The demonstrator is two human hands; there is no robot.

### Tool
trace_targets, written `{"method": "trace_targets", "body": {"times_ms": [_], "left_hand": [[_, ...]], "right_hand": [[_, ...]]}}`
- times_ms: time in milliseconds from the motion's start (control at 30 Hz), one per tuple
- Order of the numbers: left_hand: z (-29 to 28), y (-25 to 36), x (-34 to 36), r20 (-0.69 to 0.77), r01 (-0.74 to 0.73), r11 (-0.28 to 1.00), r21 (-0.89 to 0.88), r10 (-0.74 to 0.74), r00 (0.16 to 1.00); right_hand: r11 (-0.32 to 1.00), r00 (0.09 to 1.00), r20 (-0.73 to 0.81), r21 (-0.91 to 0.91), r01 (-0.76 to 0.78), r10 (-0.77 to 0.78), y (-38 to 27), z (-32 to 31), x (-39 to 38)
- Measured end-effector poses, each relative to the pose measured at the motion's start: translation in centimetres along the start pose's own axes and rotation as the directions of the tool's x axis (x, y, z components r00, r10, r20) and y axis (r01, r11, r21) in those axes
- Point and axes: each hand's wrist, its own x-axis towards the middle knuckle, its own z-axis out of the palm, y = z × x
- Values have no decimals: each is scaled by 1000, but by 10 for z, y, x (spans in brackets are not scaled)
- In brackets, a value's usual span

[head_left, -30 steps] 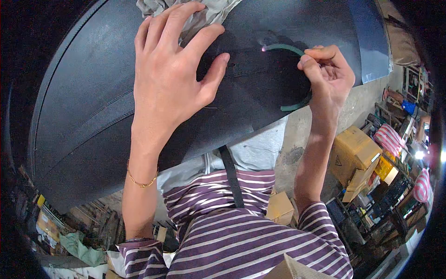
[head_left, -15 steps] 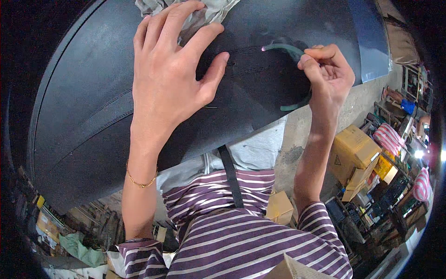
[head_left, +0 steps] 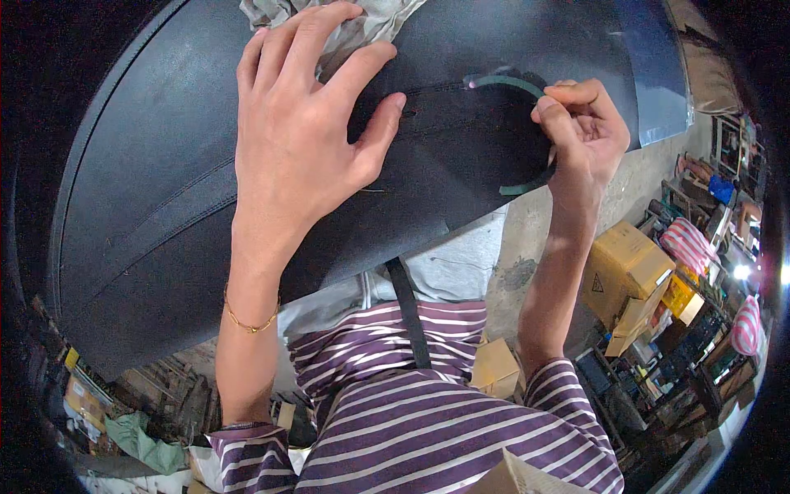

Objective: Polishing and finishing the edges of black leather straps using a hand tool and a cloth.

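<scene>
My left hand (head_left: pixel 309 123), fingers spread, rests over crumpled grey cloth (head_left: pixel 374 20) at the top of a large black leather-like panel (head_left: pixel 140 132) with stitched seams. My right hand (head_left: pixel 580 128), at the panel's right part, pinches a thin green strip (head_left: pixel 508 81) between thumb and forefinger. The strip bends in a C shape, with a pale pink tip pointing left over a stitched seam and its lower end lying on the dark surface. Whether the tip touches the seam I cannot tell.
Beyond the panel's right edge are a concrete floor (head_left: pixel 527 222), cardboard boxes (head_left: pixel 625 259), pink-striped bags (head_left: pixel 683 243) and dark racks. A person in blue (head_left: pixel 720 189) is partly visible at far right. At lower left lie a green sheet (head_left: pixel 144 445) and assorted clutter.
The green strip's pink tip has shifted slightly to the right since half a second ago, along with my right fingertips. My left hand stays practically still.
</scene>
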Motion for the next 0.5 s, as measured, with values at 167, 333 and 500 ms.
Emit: {"method": "trace_targets", "body": {"times_ms": [167, 333, 500], "left_hand": [[2, 1, 0, -4, -1, 1000, -4, 1, 1000], [1, 1, 0, -7, 2, 1000, 2, -2, 1000], [3, -1, -1, -22, -19, 1000, 1, 19, 1000]], "right_hand": [[1000, 1000, -17, 23, 14, -13, 0, 2, 0], [998, 1000, 2, -66, -7, 8, 3, -3, 1], [996, 995, -101, 82, -19, 28, 2, -4, 4]]}}
